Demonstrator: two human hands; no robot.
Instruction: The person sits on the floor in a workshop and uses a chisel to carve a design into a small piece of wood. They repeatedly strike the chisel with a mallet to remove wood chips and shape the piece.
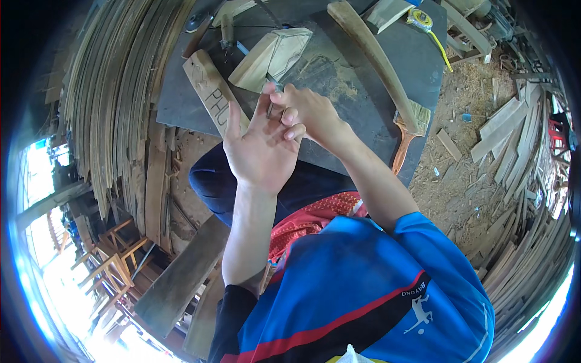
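My left hand [261, 154] is raised over the near edge of a dark grey tabletop [339, 48]. Its palm faces up, the thumb stretches out to the left, and the fingers are apart and partly curled. Against its fingertips is my right hand [315, 115], coming in from the right with its fingers bent closed. A thin grey thing shows between the fingers, too small to name. Just beyond both hands lies an angled wood block [272, 57] with pencil lines. To its left, a board [212, 88] with dark handwriting lies partly behind my left hand.
A long curved wooden piece [378, 60] and a paintbrush [404, 139] lie on the table's right side. At the far right sits a yellow tape measure [419, 20], tape drawn out. Stacked planks [115, 91] rise at left; more boards [526, 242] lie at right.
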